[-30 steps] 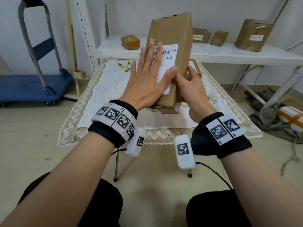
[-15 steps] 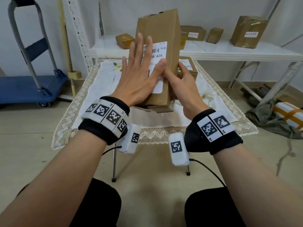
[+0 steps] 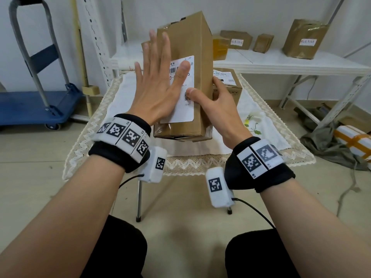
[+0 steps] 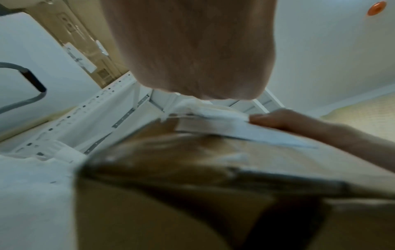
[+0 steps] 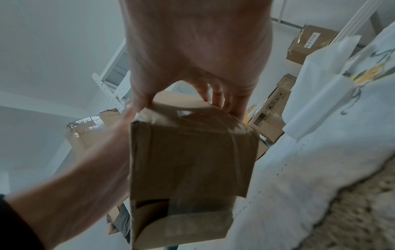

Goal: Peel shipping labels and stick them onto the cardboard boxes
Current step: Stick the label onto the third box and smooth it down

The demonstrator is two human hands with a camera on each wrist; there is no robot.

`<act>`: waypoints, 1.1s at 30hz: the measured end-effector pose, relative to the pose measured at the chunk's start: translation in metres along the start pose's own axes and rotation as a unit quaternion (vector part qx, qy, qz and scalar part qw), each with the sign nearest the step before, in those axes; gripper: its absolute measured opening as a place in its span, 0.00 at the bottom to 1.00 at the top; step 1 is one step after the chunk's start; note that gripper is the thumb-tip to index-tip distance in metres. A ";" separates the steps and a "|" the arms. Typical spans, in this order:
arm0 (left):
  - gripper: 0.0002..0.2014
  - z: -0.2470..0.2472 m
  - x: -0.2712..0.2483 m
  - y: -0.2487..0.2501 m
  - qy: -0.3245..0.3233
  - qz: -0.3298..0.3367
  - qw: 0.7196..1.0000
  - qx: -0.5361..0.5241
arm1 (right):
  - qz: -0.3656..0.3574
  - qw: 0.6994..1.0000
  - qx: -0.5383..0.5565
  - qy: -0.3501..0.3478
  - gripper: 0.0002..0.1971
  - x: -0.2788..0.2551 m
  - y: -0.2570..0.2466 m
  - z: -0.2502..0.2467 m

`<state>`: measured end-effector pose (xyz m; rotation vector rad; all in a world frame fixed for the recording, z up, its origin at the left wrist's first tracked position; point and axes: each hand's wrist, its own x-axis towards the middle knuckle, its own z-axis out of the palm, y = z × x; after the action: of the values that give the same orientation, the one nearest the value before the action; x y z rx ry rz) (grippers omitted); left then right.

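Observation:
A tall brown cardboard box (image 3: 200, 47) stands tilted above the small table, with a white shipping label (image 3: 183, 106) stuck on its near face. My left hand (image 3: 158, 77) lies flat with straight spread fingers against the label. My right hand (image 3: 216, 103) grips the box's right side, its thumb on the label's lower edge and its fingers behind. In the right wrist view the box (image 5: 192, 152) shows from below, the right hand (image 5: 192, 76) clasped round its top. In the left wrist view the label (image 4: 224, 128) is a blurred white strip on the box (image 4: 192, 186).
A second labelled box (image 3: 226, 81) sits on the white lace-edged cloth (image 3: 261, 121) behind the held one. A white shelf (image 3: 281, 61) holds several more boxes. A blue hand trolley (image 3: 36, 105) stands at the left, and a wrapped parcel (image 3: 353, 139) lies on the floor at the right.
My left hand has slid up and left across the label. The right thumb has shifted down to the label's lower part, and the box has tilted and come closer.

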<state>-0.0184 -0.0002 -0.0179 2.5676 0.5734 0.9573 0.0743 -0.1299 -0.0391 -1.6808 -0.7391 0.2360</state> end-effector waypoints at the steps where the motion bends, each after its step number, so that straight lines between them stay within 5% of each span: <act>1: 0.39 0.000 -0.002 0.005 0.003 0.011 1.000 0.006 | -0.003 1.000 -0.001 -0.003 0.59 -0.001 -0.001 0.000; 16: 0.37 -0.010 0.004 -0.017 0.006 -0.129 0.989 -0.071 | -0.002 0.999 0.027 -0.027 0.55 -0.007 -0.003 -0.005; 21: 0.46 -0.018 -0.001 -0.007 -0.092 -0.217 0.928 -0.289 | 0.027 0.992 0.120 -0.028 0.42 -0.006 -0.010 -0.011; 25: 0.23 -0.026 -0.009 0.004 -0.161 -0.231 0.883 -0.377 | 0.023 0.987 0.154 -0.027 0.31 -0.006 -0.010 -0.014; 33: 0.22 -0.024 -0.014 0.015 -0.093 -0.241 0.880 -0.399 | -0.063 0.997 0.041 0.005 0.41 -0.001 -0.010 -0.019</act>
<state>-0.0403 -0.0157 -0.0012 1.6378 0.5655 0.5810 0.0801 -0.1449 -0.0247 -1.5511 -0.8140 0.1657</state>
